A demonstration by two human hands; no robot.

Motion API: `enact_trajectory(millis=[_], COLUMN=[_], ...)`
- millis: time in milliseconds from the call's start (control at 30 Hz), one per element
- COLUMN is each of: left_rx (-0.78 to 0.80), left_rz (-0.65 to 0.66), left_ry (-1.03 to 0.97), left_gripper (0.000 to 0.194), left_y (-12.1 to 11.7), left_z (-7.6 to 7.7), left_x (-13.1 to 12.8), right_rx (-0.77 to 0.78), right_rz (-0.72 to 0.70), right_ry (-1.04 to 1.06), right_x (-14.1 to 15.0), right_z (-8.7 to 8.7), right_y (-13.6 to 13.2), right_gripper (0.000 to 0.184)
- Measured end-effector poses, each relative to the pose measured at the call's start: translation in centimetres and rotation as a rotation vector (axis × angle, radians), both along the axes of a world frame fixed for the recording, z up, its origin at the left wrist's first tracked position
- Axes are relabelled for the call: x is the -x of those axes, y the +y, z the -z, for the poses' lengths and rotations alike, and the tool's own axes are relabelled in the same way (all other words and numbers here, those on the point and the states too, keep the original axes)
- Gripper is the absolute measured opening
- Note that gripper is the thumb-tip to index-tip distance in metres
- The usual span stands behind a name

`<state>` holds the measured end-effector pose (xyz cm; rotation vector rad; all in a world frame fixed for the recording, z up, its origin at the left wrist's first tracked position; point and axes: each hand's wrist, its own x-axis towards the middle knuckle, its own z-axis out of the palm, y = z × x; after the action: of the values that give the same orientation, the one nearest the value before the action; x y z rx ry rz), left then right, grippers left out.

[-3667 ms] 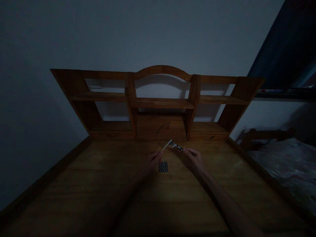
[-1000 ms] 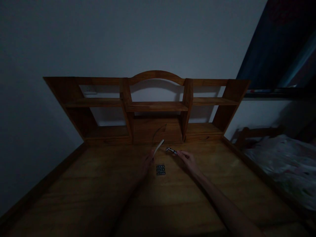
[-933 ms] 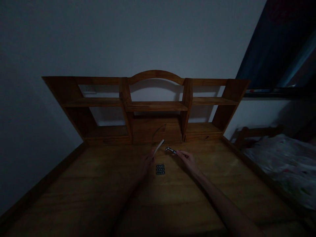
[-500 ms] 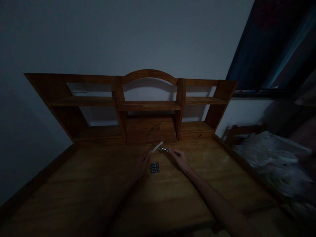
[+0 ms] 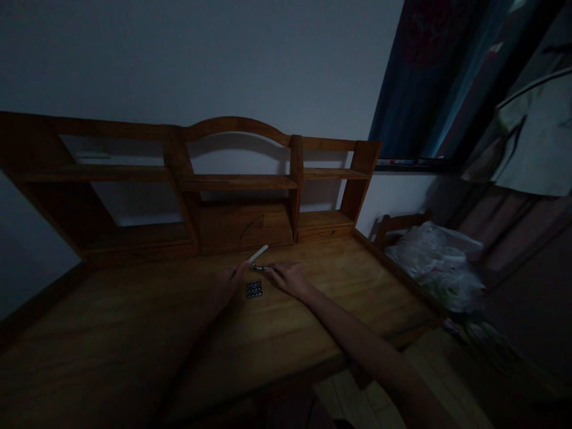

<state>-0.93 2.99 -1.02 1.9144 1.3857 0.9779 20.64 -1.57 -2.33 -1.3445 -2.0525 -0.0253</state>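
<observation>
The room is dim. My left hand (image 5: 231,279) is closed round a thin white strip (image 5: 258,254) that points up and to the right. My right hand (image 5: 289,277) is closed on a small metal tool (image 5: 259,267), whose tip lies close under the strip's far end. Both hands hover low over a wooden desk (image 5: 134,333). A small dark pack with rows of pale dots (image 5: 254,289) lies flat on the desk between and just below my hands.
A wooden shelf unit (image 5: 232,182) stands at the back of the desk against a pale wall. To the right are a dark curtain (image 5: 424,71), a chair back (image 5: 397,223), a white plastic bag (image 5: 435,262) and a hanging garment (image 5: 531,137).
The view has swung to the right, so the desk and hands sit further left. The metal tool's tip has moved in to the strip's end; both hands keep their hold.
</observation>
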Motion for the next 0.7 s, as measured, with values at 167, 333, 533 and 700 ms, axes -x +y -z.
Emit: enact_trajectory(millis=[167,333,533,700], left_rx=[-0.084,-0.038,-0.045,-0.057], left_rz=[-0.017,-0.05,0.003,0.049], left_ry=[0.199,0.306,0.313,0.316], left_gripper=[0.052,0.055,0.056,0.054], left_y=[0.4,-0.4,-0.1,0.8], left_z=[0.5,-0.4,0.0,1.1], left_x=[0.3,0.0,0.1,0.1], right_rx=[-0.093,-0.175,-0.226,-0.202], right_rz=[0.06,0.087,0.071,0.05], right_ry=[-0.194,-0.342,-0.408,-0.42], right_x=[0.4,0.7,0.6,0.7], right_z=[0.0,0.1,0.1,0.1], right_y=[-0.5,-0.6,-0.5,-0.5], right_gripper=[0.045,0.044,0.043,0.044])
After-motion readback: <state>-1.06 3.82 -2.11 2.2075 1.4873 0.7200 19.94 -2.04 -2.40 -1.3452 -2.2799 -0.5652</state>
